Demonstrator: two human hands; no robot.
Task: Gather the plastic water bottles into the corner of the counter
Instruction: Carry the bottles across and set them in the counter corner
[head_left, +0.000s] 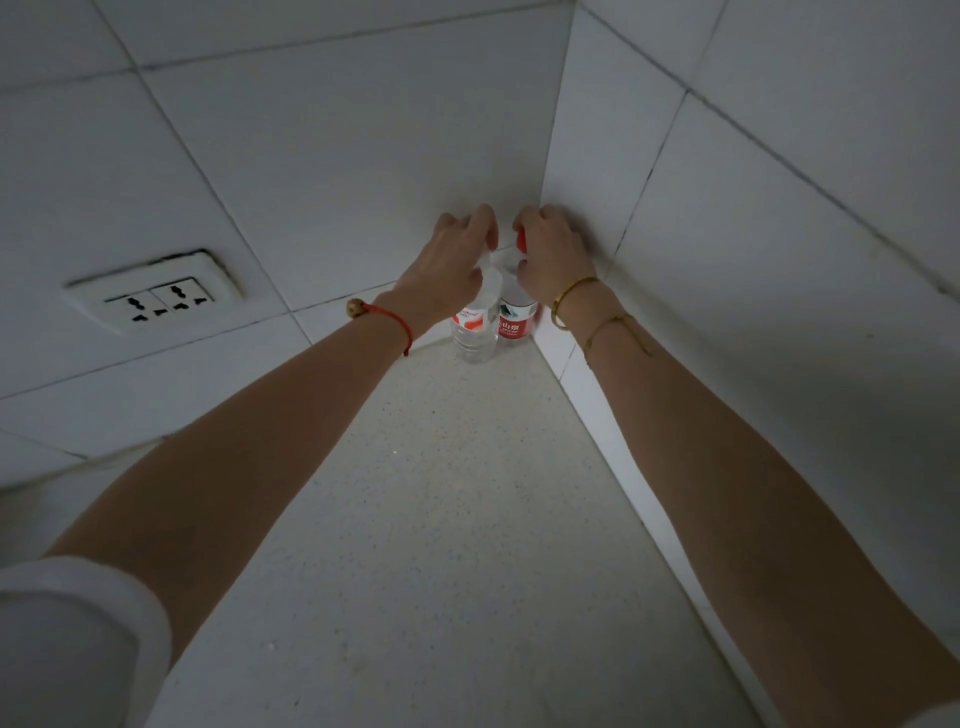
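Two plastic water bottles in the corner: one clear with a white-and-red label (474, 325), one with a full red label (516, 318). One red cap (521, 240) shows; the other bottle's top is hidden. Two hands up there, left (451, 260) and right (551, 254), one on each bottle. One red string bracelet (390, 318), two gold bracelets (574, 297). One wall outlet plate (156, 295) with two sockets. One speckled worktop (441, 519).

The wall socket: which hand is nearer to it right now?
Left. The left hand grips the top of the clear bottle, on the same side as the wall socket. The right hand holds the red-labelled bottle farther away, against the corner.
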